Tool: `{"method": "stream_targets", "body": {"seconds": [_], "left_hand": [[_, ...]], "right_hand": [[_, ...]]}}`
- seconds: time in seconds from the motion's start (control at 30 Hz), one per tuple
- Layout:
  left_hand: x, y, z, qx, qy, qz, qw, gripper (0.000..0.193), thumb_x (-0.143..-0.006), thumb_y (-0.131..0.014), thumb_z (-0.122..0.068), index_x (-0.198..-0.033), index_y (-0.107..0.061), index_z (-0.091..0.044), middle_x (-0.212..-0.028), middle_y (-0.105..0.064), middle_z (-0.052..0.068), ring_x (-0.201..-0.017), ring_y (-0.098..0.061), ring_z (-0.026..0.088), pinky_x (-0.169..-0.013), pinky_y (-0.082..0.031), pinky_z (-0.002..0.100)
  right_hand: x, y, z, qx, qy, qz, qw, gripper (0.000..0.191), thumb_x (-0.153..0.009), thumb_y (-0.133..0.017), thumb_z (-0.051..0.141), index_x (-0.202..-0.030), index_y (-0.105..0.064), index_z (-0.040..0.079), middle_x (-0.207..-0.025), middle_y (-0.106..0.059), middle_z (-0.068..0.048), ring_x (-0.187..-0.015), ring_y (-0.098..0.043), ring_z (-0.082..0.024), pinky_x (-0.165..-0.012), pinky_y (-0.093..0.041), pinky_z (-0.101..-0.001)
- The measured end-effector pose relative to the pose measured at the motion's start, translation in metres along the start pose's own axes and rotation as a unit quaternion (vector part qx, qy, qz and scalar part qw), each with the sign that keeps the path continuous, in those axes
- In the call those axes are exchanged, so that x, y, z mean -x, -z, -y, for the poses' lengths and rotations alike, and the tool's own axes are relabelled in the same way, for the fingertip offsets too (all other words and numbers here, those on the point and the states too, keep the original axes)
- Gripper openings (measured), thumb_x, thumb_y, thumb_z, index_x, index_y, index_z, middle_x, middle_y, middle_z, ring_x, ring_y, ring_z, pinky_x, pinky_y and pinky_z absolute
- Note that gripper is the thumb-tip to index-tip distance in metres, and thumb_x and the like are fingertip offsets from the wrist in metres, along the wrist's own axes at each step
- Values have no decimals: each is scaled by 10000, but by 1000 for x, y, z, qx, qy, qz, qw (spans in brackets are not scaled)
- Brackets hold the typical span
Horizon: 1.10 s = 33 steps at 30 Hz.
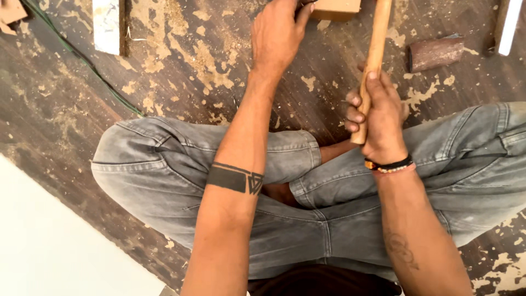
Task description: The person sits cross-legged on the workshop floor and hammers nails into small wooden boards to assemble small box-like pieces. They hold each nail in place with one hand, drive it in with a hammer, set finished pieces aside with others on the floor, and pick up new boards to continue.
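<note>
I sit cross-legged on a worn dark floor in grey jeans. My right hand (378, 118) is wrapped around the lower end of a long pale wooden handle (373, 55) that rises up out of the top of the view; its head is hidden. My left hand (276, 33) reaches forward to the top edge, its fingers against a light wooden block (335, 8) that is mostly cut off. What the left fingers grip beside the block is too small to tell.
Sawdust and wood chips litter the floor. A roll of brown sandpaper (435, 53) lies at the upper right, next to a white strip (508, 24). A white painted block (107, 24) and a green cable (82, 60) lie upper left. A white panel (49, 241) fills the lower left.
</note>
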<state>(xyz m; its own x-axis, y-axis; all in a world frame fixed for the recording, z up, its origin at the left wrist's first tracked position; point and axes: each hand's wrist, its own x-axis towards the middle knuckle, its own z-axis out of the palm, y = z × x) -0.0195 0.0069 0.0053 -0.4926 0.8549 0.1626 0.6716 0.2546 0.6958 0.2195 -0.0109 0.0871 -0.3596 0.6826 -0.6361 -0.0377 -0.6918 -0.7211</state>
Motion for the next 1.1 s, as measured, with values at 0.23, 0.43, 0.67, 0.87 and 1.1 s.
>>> {"method": "stream_targets", "body": {"seconds": [0.23,0.43,0.67,0.87,1.1], "left_hand": [[-4,0,13,-5,7,14,1000,193,-934,-693,-278,-1041,-734,-124,-897,-784,86,-730,-764,267,-668,-575,445],[3,6,16,-40,6,23,999,199,-936,-731,-289,-1036,-739,-117,-883,-770,112,-781,-741,329,-697,-554,494],[2,6,15,-43,20,7,999,224,-922,-725,-326,-1011,-744,-121,-878,-764,121,-765,-737,341,-688,-554,499],[4,-1,17,-45,12,-6,999,215,-925,-716,-317,-1008,-745,-120,-868,-759,139,-767,-727,369,-678,-548,508],[4,-14,29,-73,-9,-33,997,303,-903,-741,-341,-920,-732,-38,-796,-722,198,-749,-688,422,-675,-526,528]], "right_hand": [[1,1,-7,-18,29,-56,998,324,-1139,-457,379,-1388,-498,175,-798,-465,25,-561,-408,-57,-492,-384,-221],[5,-1,-3,-9,38,-64,997,334,-1138,-445,386,-1403,-514,193,-804,-475,32,-567,-408,-49,-497,-402,-226],[14,-14,-3,37,87,-63,994,332,-1144,-468,339,-1418,-466,152,-813,-489,13,-542,-413,-55,-461,-390,-225],[21,-13,-9,155,205,-39,966,437,-1174,-470,323,-1537,-381,98,-795,-502,-11,-502,-433,-61,-410,-396,-222],[42,-17,-4,193,443,-2,876,527,-1226,-511,348,-1597,-279,53,-799,-532,-48,-542,-475,-86,-501,-415,-242]]}}
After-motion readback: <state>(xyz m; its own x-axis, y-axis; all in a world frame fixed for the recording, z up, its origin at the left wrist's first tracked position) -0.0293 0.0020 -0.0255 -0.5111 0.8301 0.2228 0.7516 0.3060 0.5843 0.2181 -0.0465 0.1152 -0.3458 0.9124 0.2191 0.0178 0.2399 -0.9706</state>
